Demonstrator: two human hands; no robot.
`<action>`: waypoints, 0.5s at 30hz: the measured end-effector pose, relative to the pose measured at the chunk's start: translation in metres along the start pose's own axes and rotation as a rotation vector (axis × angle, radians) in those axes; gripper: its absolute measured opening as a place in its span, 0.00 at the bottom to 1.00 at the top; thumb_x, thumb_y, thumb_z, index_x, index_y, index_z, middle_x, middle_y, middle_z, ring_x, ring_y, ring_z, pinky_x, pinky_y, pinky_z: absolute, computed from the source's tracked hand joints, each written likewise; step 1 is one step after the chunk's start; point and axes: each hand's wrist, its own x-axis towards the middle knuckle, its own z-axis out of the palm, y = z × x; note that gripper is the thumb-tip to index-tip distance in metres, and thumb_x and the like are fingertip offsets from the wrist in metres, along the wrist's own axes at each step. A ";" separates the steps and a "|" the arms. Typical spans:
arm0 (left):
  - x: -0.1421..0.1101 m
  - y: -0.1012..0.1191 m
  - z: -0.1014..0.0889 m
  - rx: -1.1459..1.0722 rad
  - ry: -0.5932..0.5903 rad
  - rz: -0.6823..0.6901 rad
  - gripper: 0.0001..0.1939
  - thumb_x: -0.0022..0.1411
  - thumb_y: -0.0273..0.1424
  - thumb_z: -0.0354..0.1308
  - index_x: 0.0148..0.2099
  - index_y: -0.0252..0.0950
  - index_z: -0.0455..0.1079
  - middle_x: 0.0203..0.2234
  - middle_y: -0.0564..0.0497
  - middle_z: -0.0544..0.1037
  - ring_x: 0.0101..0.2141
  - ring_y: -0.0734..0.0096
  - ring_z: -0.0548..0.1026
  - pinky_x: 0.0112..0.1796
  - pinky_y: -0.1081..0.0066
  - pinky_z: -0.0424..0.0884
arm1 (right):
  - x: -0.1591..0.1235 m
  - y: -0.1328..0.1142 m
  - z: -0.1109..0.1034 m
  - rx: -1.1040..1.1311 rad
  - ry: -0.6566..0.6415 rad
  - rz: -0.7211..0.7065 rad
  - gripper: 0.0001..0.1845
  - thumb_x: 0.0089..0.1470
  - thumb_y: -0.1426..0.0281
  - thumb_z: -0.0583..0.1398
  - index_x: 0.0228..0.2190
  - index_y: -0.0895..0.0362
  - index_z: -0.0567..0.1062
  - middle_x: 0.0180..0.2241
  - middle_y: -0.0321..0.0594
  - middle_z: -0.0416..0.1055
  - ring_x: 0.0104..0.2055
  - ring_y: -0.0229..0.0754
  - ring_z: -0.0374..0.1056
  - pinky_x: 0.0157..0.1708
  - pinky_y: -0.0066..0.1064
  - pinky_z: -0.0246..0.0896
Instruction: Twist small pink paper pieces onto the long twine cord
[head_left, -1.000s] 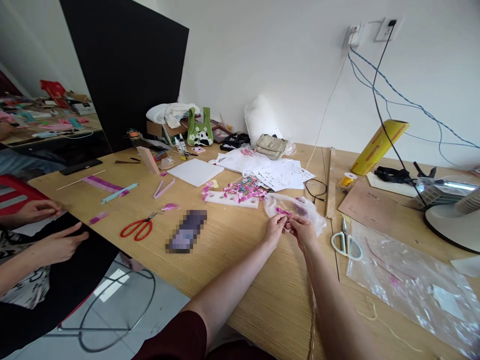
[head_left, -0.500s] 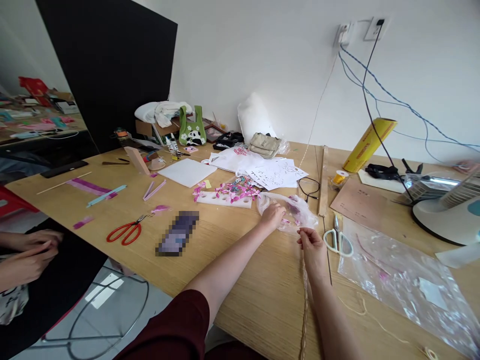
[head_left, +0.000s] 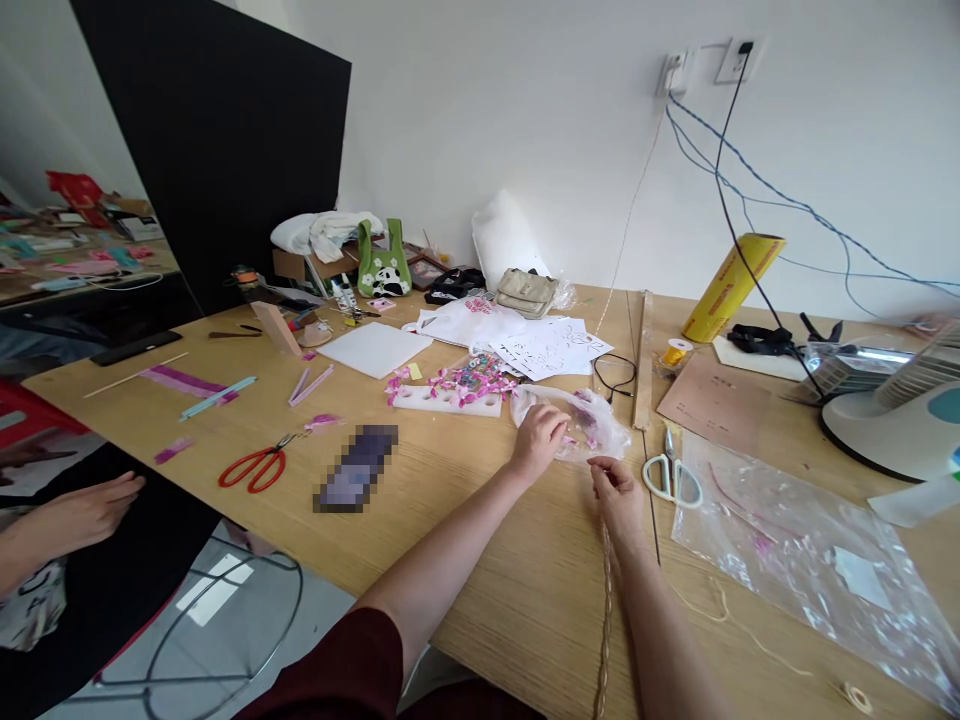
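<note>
The left hand (head_left: 537, 440) rests curled on the near-left edge of the clear bag (head_left: 592, 424); the right hand (head_left: 616, 487), just nearer than the bag, pinches a braided cord (head_left: 604, 600) running toward the person

A wooden table (head_left: 480, 560) meets a white wall (head_left: 525, 110) under daylight.

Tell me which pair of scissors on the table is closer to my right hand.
The white-handled scissors, just right of your right hand. The red-handled scissors lie far off, beyond your left hand.
</note>
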 end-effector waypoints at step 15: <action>-0.050 0.008 -0.024 -0.125 -0.248 -0.004 0.06 0.56 0.31 0.56 0.32 0.37 0.74 0.26 0.49 0.77 0.30 0.70 0.71 0.40 0.66 0.64 | -0.004 -0.020 -0.008 -0.396 -0.243 -0.506 0.10 0.52 0.70 0.51 0.29 0.55 0.73 0.29 0.40 0.70 0.31 0.40 0.66 0.32 0.30 0.60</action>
